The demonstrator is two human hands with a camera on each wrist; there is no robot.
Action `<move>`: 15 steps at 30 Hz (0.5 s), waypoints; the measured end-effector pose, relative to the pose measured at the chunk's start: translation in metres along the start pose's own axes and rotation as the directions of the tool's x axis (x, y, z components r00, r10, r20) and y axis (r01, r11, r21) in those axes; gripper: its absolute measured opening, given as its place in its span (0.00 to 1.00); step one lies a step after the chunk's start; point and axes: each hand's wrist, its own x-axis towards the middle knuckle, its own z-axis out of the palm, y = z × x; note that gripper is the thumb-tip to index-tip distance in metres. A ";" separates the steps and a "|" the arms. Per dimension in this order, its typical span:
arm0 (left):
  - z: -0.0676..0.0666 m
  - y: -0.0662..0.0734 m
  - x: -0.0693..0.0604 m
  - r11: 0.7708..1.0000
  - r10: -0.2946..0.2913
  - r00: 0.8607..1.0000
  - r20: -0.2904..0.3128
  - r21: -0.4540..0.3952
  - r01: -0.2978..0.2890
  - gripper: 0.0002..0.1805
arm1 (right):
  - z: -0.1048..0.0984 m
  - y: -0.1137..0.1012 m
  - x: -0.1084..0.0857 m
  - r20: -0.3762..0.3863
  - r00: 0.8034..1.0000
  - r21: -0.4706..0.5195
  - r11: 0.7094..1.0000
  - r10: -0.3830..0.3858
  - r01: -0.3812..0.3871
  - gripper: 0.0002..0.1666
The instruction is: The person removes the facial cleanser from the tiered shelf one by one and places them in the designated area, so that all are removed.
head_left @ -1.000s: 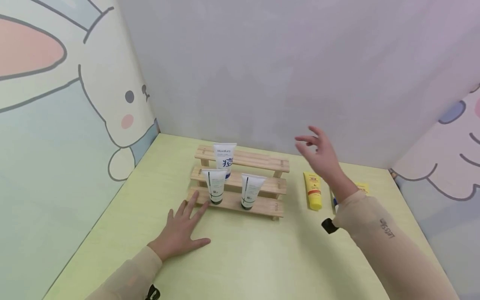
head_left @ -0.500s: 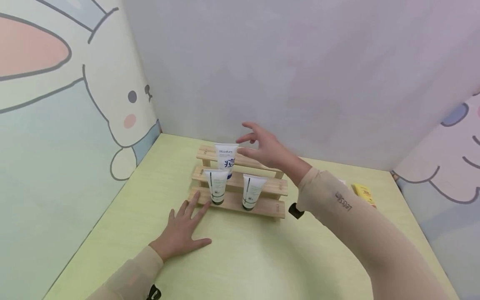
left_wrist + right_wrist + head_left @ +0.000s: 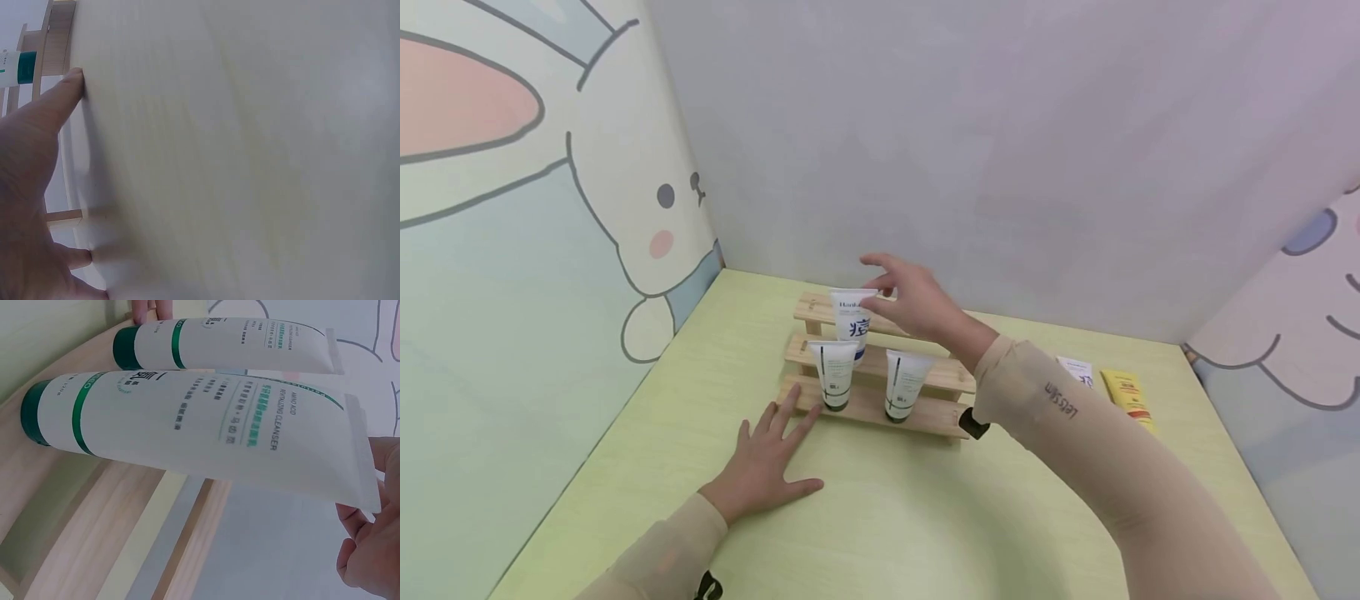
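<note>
A three-step wooden rack [image 3: 936,414] holds a white tube with blue print [image 3: 852,323] on its middle step. Two white tubes with dark caps, a left one [image 3: 836,375] and a right one [image 3: 904,385], stand on the bottom step. My left hand [image 3: 756,471] lies spread on the table, fingertips at the rack's front left. Beside the blue-print tube's top is my right hand [image 3: 917,307], thumb overlapping its upper right corner; whether it touches is unclear. In the right wrist view, the nearer green-banded tube [image 3: 169,425] partly hides the right hand [image 3: 378,550].
To the right of the rack a yellow tube [image 3: 1126,396] lies on the table [image 3: 880,533], with a white tube [image 3: 1077,369] partly hidden by the right sleeve. A grey wall [image 3: 970,150] rises behind, and walls with cartoon drawings stand on both sides.
My right hand has moved left from above the yellow tubes to the blue-print tube's top. The left hand stays in place at the rack.
</note>
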 end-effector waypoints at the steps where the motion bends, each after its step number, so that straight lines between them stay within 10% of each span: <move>1: 0.000 0.000 0.000 1.000 -0.001 1.000 0.000 0.000 0.001 0.59 | 0.001 0.001 0.000 -0.010 1.000 0.004 1.000 -0.002 0.002 0.39; 15: 0.002 0.000 -0.001 1.000 0.009 1.000 -0.023 0.004 -0.009 0.59 | -0.052 0.029 -0.026 -0.195 0.976 0.066 0.994 0.096 -0.085 0.34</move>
